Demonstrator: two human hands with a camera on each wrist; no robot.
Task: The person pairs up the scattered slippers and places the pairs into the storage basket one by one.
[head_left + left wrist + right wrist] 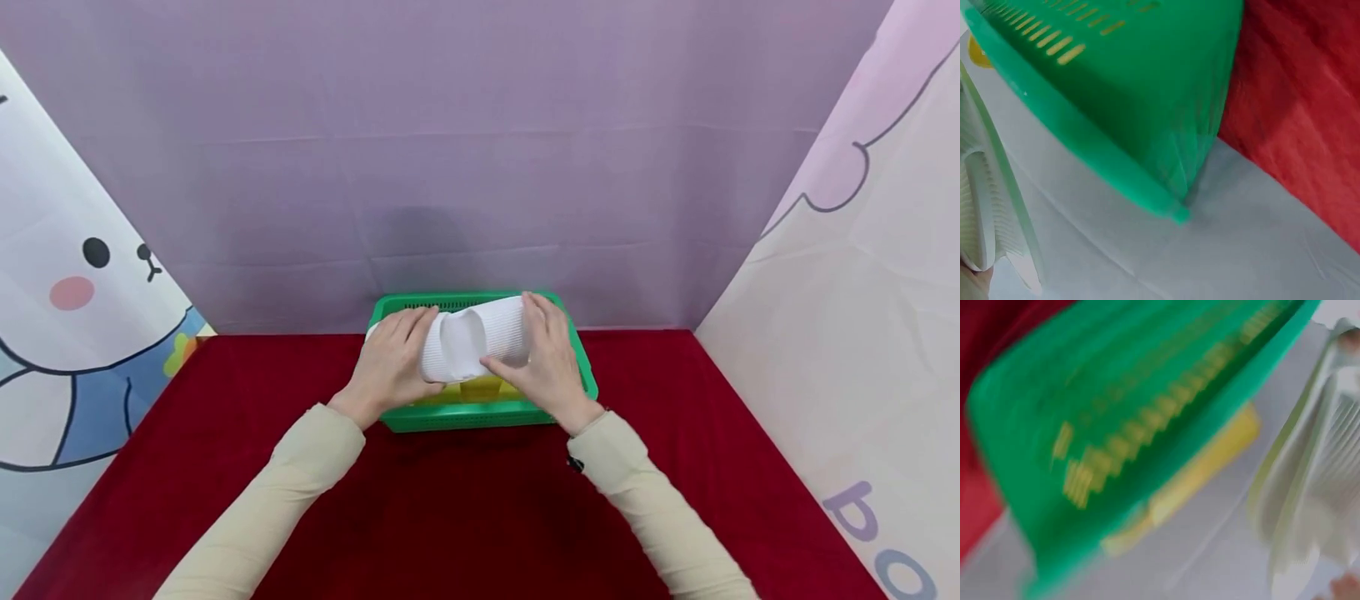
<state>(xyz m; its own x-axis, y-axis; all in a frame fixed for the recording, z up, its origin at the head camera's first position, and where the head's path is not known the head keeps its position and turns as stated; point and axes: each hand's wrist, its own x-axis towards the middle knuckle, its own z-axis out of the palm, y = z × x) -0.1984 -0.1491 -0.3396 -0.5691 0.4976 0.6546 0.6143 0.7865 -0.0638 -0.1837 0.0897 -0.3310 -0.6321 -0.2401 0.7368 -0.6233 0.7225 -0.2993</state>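
Note:
A white ribbed piece (504, 327) with a smooth hollow and a curved opening in its middle is held up by both hands; its exact kind I cannot tell. My left hand (392, 360) grips its left end, fingers over the top and thumb underneath. At the other end, my right hand (553, 358) holds it between fingers and thumb. The left wrist view shows the ribbed piece (1007, 206) edge-on at the left, pale green along its rim. In the right wrist view, the piece (1294, 487) shows folded or layered walls.
Beneath the hands stands a green slotted plastic basket (480, 410) on a red cloth (465, 508). Yellow things (480, 389) lie inside it. Behind rises a lilac curtain (480, 167); printed sheets (67, 333) hang on both sides.

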